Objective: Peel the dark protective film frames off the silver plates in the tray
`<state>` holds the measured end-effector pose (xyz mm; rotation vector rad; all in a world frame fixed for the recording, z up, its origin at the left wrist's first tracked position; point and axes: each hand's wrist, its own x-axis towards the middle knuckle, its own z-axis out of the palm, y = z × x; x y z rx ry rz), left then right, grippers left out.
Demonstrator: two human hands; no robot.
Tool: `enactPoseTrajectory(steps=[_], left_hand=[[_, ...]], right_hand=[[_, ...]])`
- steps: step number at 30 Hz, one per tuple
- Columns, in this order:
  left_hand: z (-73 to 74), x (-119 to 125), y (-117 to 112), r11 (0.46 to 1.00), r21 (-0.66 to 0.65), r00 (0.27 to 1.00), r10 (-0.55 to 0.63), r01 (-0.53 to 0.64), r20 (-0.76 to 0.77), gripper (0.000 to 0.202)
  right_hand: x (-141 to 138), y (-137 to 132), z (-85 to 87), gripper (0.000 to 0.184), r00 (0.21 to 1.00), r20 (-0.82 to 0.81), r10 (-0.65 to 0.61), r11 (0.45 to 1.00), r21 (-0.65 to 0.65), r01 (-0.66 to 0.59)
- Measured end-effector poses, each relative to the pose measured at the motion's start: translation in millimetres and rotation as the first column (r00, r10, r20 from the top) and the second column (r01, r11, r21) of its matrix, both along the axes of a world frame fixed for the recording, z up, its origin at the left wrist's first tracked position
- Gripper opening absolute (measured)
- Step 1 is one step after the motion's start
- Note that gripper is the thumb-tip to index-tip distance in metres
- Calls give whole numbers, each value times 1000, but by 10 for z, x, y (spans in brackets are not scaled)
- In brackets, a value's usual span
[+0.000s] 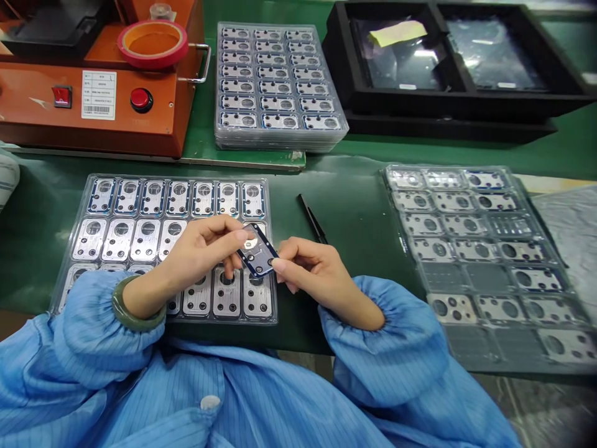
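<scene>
Two hands are engaged on one small item, and the findings run from left to right. On the green surface [359,205] lies a clear tray [274,302] of metal plates, its near left part overlapped by the left sleeve [97,298]; whether cloth touches the contents cannot be told. Recommended: keep that cuff, and the green bangle [137,305] at the wrist, lifted clear, since either could drag a seated piece out of its pocket. The left hand [205,246] pinches the far left end of the blue-bordered plate [259,252] between thumb and fingers. This item is held aloft and tilted over the right-hand part of the tray, its near end angled to the right. Judged best practice: grip by the border only, thumb away from the round openings, so the face takes no prints. The right hand [312,264] closes narrowly on the plate's right edge, thumb tip on the rim, fingers curled below; light pressure there should suffice, while the left steadies. Beyond the right wrist lies a black pen [311,218], to be kept away from the working elbow. At far right, a second tray [487,277] holds further plates, with several pockets bare.
</scene>
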<state>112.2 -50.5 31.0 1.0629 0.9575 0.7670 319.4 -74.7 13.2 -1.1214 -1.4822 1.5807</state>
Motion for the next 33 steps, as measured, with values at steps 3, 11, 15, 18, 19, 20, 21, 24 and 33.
enactPoseTrajectory(steps=[3,11,15,18,19,20,21,24,33], left_hand=[[7,30,-4,997,37,992,69,-65,-104,21],[18,72,-39,992,112,973,85,-62,-213,20],[27,79,-50,991,117,971,91,-67,-222,18],[31,81,-47,990,116,970,100,-76,-222,18],[28,82,-46,990,114,970,103,-79,-221,18],[20,83,-45,990,112,970,103,-80,-218,19],[9,84,-46,990,111,971,104,-82,-213,19],[-40,85,-49,988,116,983,117,-101,-139,18],[73,-18,16,880,-308,751,-79,361,655,7]], right_hand=[[-18,6,4,25,1000,-2,-17,1000,-10,17],[-22,-7,-25,23,1000,3,10,1000,-13,-10],[-33,-9,-16,20,1000,8,7,1000,-8,-7],[-35,-15,-22,17,1000,9,11,1000,-3,-11],[-35,-17,-28,15,1000,18,12,1000,8,-12],[-34,-19,-35,14,999,37,9,1000,29,-10],[-34,-20,-40,12,998,66,-1,998,66,-3],[-33,-20,-41,6,987,158,-36,972,235,-2],[-2,-26,-44,7,984,169,-53,922,387,-16]])
